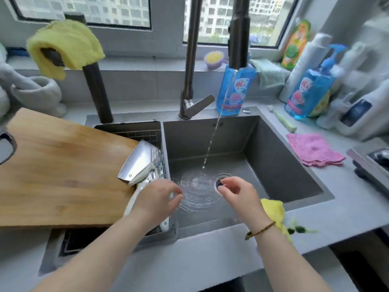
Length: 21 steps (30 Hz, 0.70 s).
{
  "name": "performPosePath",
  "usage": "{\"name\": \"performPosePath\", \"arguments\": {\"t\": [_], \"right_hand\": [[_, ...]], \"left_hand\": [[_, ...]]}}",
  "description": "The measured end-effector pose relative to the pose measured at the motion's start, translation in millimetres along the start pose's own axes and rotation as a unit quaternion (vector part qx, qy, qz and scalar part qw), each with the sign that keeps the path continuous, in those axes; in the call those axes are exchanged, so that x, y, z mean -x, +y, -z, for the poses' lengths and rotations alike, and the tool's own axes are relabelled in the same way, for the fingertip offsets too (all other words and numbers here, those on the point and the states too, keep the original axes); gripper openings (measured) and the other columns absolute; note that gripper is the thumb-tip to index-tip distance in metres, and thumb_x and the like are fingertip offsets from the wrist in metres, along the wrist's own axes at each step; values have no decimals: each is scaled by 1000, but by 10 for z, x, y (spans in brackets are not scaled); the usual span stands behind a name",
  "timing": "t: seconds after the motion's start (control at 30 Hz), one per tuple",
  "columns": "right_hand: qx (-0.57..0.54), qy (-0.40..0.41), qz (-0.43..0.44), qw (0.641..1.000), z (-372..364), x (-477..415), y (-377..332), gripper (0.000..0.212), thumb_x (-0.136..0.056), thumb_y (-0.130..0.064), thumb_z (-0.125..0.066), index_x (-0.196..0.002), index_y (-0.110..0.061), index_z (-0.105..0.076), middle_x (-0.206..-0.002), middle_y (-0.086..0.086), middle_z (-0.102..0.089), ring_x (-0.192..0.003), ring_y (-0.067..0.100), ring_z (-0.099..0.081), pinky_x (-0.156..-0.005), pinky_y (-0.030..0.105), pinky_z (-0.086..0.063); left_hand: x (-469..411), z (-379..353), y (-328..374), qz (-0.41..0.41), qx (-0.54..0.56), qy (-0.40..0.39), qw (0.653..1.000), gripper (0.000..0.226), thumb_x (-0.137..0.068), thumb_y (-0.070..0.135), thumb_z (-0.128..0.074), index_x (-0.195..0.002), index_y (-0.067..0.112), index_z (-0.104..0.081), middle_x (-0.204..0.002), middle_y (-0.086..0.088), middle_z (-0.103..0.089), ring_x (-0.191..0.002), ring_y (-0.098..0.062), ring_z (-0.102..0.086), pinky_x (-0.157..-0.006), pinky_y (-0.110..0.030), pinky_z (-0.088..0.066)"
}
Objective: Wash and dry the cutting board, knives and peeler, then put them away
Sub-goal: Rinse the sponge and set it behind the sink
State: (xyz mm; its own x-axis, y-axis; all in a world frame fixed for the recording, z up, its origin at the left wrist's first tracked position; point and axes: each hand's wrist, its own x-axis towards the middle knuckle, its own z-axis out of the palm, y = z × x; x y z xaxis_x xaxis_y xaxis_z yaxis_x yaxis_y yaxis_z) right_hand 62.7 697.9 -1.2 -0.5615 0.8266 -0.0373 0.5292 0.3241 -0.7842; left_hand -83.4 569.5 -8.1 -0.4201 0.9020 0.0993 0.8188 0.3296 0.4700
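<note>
Two bare forearms are extended over a grey steel sink (pixel 263 144), a beaded bracelet (pixel 260 230) worn on the right wrist. The left hand (pixel 154 199) is held above the sink's divider with fingers loosely curled and nothing gripped; the right hand (pixel 239 194) is poised near the drain (pixel 221 180), thumb and fingertips drawn close together but empty. A yellow cloth (pixel 275 213) is draped on the counter edge just beside the right wrist.

A wooden cutting board (pixel 63 171) is laid across the counter and the left basin, its corner over a wire rack (pixel 147 133). A cleaver (pixel 140 160) with a pale handle is propped against the board's right edge, and a white-handled knife (pixel 134 197) is seen beneath the left hand, its blade hidden. The peeler cannot be made out with certainty.

A thin stream of water (pixel 212 140) is shown falling from the faucet (pixel 239 39), with ripples spread across the basin floor. A pink cloth (pixel 313 150) is folded on the right counter. Further back, blue soap bottles (pixel 235 89) and a toothbrush (pixel 282 119) are lined along the windowsill, and a second yellow cloth (pixel 65 45) is hung over a dark spout at left.
</note>
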Motion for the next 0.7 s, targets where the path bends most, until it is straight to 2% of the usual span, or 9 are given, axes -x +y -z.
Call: {"name": "performPosePath", "arguments": {"t": [0.07,0.13,0.17,0.23,0.33,0.4,0.57,0.63,0.7], "right_hand": [[53,49,-24,997,175,77,143,26,-84,-16,-63,-109,-7,-62,-101,3,-60,-89,13,-52,-77,12,-37],[170,96,-56,979,337,166,273,41,-85,-26,-62,-122,-11,-54,-124,5,-52,-113,21,-45,-96,22,-27],[224,100,-84,966,408,209,328,50,-85,-33,-61,-128,-14,-47,-131,5,-45,-121,22,-38,-100,24,-23],[288,69,-138,945,473,265,415,67,-83,-44,-58,-138,-18,-31,-141,4,-34,-129,23,-29,-105,28,-22],[306,15,-184,934,472,273,458,80,-82,-49,-58,-143,-17,-17,-145,3,-28,-132,25,-25,-107,32,-22],[316,3,-199,928,470,224,475,79,-80,-47,-59,-141,-16,-20,-143,5,-32,-131,25,-28,-106,32,-25],[300,-43,-221,927,508,20,441,54,-80,-29,-58,-125,-12,-35,-130,7,-42,-123,27,-41,-98,31,-35],[266,-38,-209,940,489,-84,387,51,-80,-26,-58,-125,-13,-37,-130,7,-42,-122,27,-42,-97,29,-35],[212,-22,-190,958,463,-235,282,51,-81,-26,-58,-127,-15,-39,-131,6,-41,-122,25,-43,-97,28,-35]], "left_hand": [[-155,-188,92,-11,-18,21,1000,23,-85,21,-62,-104,10,-70,-113,-7,-65,-112,-25,-56,-100,-35,-40],[-305,-323,137,14,-65,-16,998,38,-92,31,-51,-128,17,-54,-142,-2,-43,-137,-20,-31,-113,-31,-20],[-380,-378,130,25,-92,-34,995,44,-94,35,-45,-135,20,-45,-150,1,-30,-142,-17,-19,-115,-29,-12],[-474,-436,95,54,-125,-63,989,50,-96,39,-40,-141,21,-33,-155,0,-17,-144,-16,-7,-116,-29,-5],[-504,-463,76,59,-157,-92,982,54,-96,41,-38,-144,20,-26,-156,-2,-9,-145,-18,-2,-116,-32,-1],[-511,-471,73,55,-170,-97,979,54,-96,41,-36,-144,21,-26,-156,-2,-8,-145,-18,-1,-116,-32,2],[-532,-460,28,57,-150,-107,981,50,-96,40,-37,-142,24,-30,-155,2,-13,-144,-14,-4,-116,-30,4],[-556,-455,21,66,-95,-87,990,48,-95,38,-41,-140,23,-34,-153,3,-21,-143,-13,-9,-115,-28,0],[-606,-430,83,92,40,-50,994,43,-94,32,-47,-135,18,-43,-145,1,-36,-138,-14,-26,-113,-26,-13]]}}
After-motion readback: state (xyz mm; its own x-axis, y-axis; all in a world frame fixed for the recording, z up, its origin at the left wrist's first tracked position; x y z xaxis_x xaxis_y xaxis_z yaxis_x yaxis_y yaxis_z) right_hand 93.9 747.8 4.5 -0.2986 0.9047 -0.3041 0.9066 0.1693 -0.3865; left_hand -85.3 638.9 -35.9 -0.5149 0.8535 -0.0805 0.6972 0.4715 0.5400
